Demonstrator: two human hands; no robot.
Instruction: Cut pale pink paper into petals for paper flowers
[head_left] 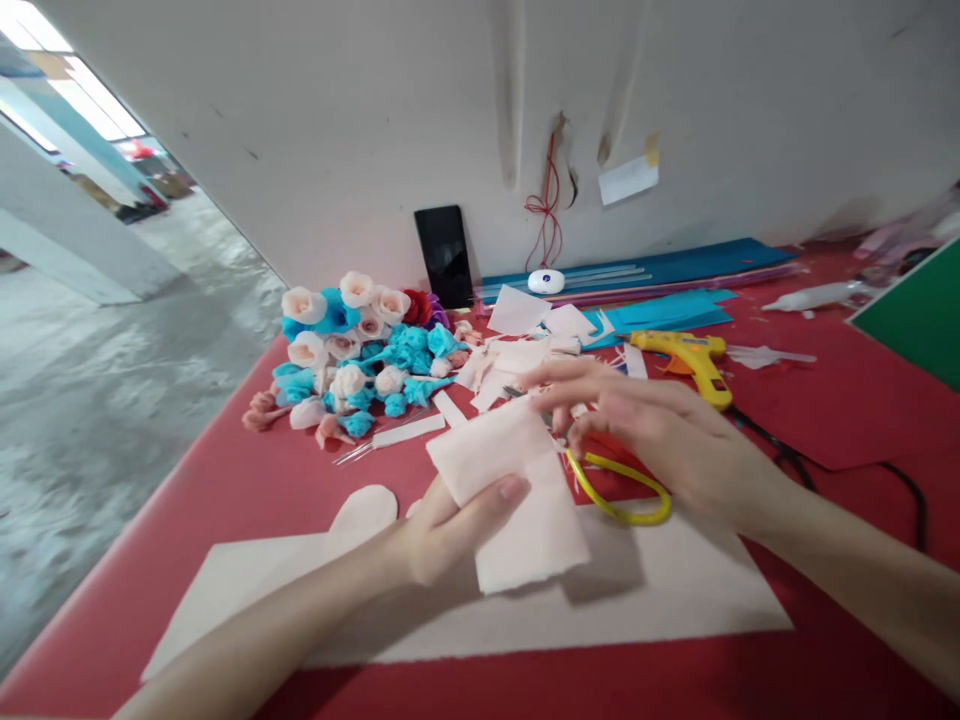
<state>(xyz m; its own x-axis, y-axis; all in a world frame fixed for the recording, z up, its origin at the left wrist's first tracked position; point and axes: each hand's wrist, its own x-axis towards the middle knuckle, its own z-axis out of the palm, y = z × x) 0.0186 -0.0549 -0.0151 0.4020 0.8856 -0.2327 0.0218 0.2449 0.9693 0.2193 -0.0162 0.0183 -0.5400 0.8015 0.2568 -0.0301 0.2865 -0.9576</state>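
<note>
My left hand [450, 530] is closed on a folded piece of pale pink crepe paper [532, 510], its thumb lying across the front. The piece is held above a long pale paper strip [675, 590] on the table. My right hand [637, 420] hovers at the top right corner of the folded piece, fingers stretched out and apart; whether a fingertip touches the paper I cannot tell. Under that hand lie scissors with yellow handles [637, 518], their blades partly hidden. A rounded paper piece [364, 515] rests at the strip's far edge.
Handmade paper flowers [360, 350] in white, blue and pink are heaped at the left. Paper scraps [517, 312] lie behind my hands. A yellow glue gun [686, 358] with a black cord is at the right. A phone [444, 255] leans on the wall.
</note>
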